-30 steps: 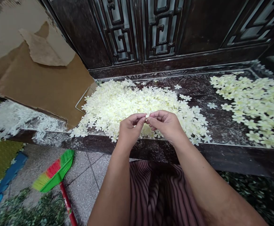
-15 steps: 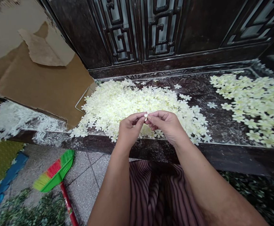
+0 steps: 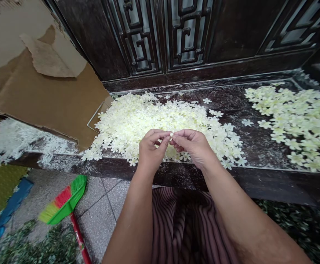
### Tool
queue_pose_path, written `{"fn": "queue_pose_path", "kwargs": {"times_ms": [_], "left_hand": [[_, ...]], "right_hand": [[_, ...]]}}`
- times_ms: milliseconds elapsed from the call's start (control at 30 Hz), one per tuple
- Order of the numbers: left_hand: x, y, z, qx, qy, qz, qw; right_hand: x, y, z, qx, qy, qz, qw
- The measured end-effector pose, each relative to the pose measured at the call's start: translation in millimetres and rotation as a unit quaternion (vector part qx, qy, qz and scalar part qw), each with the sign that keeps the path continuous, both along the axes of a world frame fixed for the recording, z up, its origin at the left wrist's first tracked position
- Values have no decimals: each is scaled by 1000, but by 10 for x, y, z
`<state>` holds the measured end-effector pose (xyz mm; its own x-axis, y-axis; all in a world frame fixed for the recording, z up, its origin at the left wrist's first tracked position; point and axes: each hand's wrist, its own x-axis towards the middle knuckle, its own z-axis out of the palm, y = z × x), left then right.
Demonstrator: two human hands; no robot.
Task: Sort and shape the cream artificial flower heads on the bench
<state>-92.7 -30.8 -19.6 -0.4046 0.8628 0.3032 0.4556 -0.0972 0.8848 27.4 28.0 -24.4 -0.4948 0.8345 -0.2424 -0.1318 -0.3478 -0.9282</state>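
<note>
Between my fingertips is a small pale flower (image 3: pixel 171 135), mostly covered by the fingers. My left hand (image 3: pixel 153 146) pinches it from the left, thumb against forefinger. From the right, my right hand (image 3: pixel 194 146) pinches the same flower, its other fingers curled under. Both hands are over the front of a large heap of white and pale yellow artificial flowers (image 3: pixel 149 117), which lies on a dark wooden bench (image 3: pixel 228 99).
More flowers (image 3: pixel 300 121) lie spread at the right. A cardboard box (image 3: pixel 52 99) and white shreds (image 3: pixel 25 137) are at the left. A colourful broom (image 3: pixel 66 201) with a red handle is on the tiled floor (image 3: pixel 96 216), near green foliage (image 3: pixel 47 245). A carved wooden panel (image 3: pixel 187 33) rises behind.
My fingers have shifted very slightly around the flower. Both hands keep nearly the same place, and the heap looks unchanged.
</note>
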Motion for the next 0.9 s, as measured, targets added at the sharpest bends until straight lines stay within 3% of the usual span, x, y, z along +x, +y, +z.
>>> {"fn": "queue_pose_path", "kwargs": {"times_ms": [100,400,567,900], "left_hand": [[20,5,4,-9,0,12,1000],[44,-11,6,-50,-148,-8,988],[34,2,19,-54,-152,4,987],[25,0,43,-52,-148,-1,988]], "right_hand": [[-4,4,-2,6,-1,-1,1000],[-50,-2,43,39,-29,-49,998],[-63,3,-3,87,-48,-45,994],[-53,-1,-10,114,-70,-31,990]]}}
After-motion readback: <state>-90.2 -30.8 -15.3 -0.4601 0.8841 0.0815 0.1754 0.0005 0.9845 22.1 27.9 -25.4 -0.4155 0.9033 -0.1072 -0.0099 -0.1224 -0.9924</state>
